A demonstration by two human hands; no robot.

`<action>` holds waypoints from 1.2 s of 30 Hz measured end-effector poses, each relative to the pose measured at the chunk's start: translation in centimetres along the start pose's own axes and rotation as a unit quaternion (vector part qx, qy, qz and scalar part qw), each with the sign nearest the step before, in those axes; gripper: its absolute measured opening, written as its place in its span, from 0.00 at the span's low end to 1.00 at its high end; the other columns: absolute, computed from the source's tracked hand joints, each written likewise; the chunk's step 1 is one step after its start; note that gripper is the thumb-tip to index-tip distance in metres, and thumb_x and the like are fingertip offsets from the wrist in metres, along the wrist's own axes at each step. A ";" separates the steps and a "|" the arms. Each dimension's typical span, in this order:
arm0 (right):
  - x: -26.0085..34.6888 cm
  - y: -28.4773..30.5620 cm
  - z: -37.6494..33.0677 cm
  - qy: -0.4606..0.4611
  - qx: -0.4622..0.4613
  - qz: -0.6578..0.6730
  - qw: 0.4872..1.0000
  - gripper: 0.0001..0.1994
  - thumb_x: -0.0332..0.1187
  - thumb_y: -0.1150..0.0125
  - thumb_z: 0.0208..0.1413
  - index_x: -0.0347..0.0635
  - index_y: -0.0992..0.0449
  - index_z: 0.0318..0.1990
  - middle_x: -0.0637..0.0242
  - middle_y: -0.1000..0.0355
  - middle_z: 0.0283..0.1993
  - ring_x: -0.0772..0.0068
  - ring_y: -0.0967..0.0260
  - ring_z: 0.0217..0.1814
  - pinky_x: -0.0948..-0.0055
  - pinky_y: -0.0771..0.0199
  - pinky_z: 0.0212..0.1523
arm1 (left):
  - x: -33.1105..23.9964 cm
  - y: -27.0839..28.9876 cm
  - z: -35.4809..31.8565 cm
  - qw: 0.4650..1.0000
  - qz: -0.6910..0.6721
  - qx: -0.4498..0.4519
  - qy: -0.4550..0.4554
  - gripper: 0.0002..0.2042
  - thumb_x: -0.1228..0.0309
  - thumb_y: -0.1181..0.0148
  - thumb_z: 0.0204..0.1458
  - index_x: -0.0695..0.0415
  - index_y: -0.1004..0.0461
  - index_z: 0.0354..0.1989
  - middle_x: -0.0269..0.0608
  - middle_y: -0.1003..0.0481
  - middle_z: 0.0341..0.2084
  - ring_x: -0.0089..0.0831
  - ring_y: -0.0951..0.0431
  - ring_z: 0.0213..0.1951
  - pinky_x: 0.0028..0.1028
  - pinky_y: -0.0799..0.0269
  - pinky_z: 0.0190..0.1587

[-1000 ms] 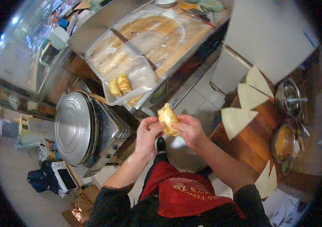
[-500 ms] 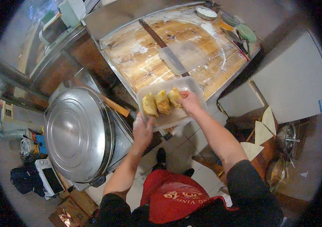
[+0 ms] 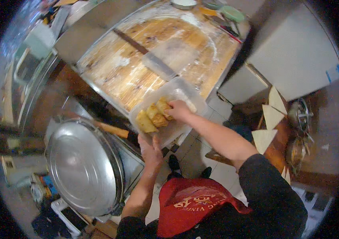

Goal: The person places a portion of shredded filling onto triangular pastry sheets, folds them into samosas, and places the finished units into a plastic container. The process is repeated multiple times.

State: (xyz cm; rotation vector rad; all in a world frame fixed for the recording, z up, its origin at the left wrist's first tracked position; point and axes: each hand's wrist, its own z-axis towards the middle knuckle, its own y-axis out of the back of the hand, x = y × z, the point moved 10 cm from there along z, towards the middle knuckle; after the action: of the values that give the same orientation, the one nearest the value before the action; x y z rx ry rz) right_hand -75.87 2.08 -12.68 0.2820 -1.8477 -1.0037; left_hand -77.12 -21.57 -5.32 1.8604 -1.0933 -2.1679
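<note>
A clear plastic container (image 3: 195,93) is held over the near edge of the wooden board, turned at a slant. Inside lie three golden-brown folded pancake rolls (image 3: 156,115), side by side against its left part. My left hand (image 3: 150,151) grips the container at its near left corner, thumb up along the wall. The fingers of my right hand (image 3: 180,111) reach into the container and close on the rightmost roll (image 3: 163,106); the fingertips are partly hidden by the roll. Bare container bottom shows to the right of the rolls.
A translucent lid (image 3: 183,51) rests on the floury wooden board (image 3: 110,75), overlapping a long dark flat stick (image 3: 131,42). Left stands a large round metal griddle lid (image 3: 84,167) with a wooden handle (image 3: 113,129) nearby. Pale dough-like triangles (image 3: 264,137) lie at right.
The rightmost roll now sits closer against the other two, with my right hand still on it. The container is turned more to a slant. The whole view has shifted.
</note>
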 end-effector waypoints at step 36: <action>-58.5 11.6 -98.1 -0.528 -0.621 0.380 0.437 0.12 0.34 0.31 0.44 0.38 0.25 0.31 0.66 0.27 0.25 0.70 0.30 0.26 0.72 0.31 0.26 | -25.0 -39.3 -51.7 0.785 0.023 0.595 -0.168 0.11 0.69 0.41 0.56 0.64 0.25 0.42 0.42 0.23 0.36 0.26 0.25 0.38 0.25 0.30 0.42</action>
State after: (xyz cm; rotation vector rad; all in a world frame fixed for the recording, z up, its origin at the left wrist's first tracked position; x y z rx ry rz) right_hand 38.01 -7.15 -23.99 -2.3240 -1.1560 -1.6174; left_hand -9.93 -3.67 -6.75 1.5791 -3.0432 -1.8711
